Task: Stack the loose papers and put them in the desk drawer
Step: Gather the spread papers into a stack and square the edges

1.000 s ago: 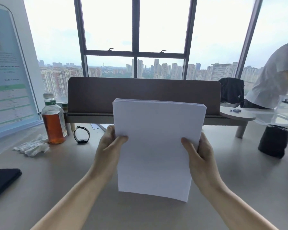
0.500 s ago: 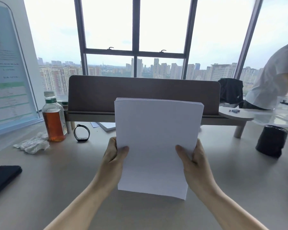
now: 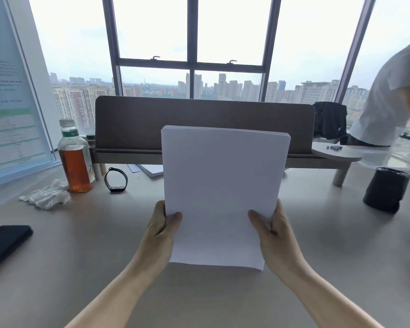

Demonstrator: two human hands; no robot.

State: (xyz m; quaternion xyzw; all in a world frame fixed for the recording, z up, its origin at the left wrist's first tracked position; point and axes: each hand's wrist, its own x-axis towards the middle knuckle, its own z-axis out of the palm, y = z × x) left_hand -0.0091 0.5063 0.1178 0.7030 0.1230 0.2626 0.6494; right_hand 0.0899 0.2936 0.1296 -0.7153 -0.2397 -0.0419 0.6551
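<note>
Papers (image 3: 223,195), squared into one white stack, stand upright in front of me above the desk (image 3: 81,256), their bottom edge just over the surface; I cannot tell whether it touches. The facing sheet is blank, no writing I can read. My left hand (image 3: 162,230) grips the stack's left edge low down, thumb pressed on the front, fingers hidden behind. My right hand (image 3: 273,233) mirrors it on the right edge, thumb in front. Both forearms reach up from the bottom of view. Off left stand a bottle (image 3: 75,159) of amber drink, label unreadable, a black wristband (image 3: 116,179) and a dark phone (image 3: 5,242).
</note>
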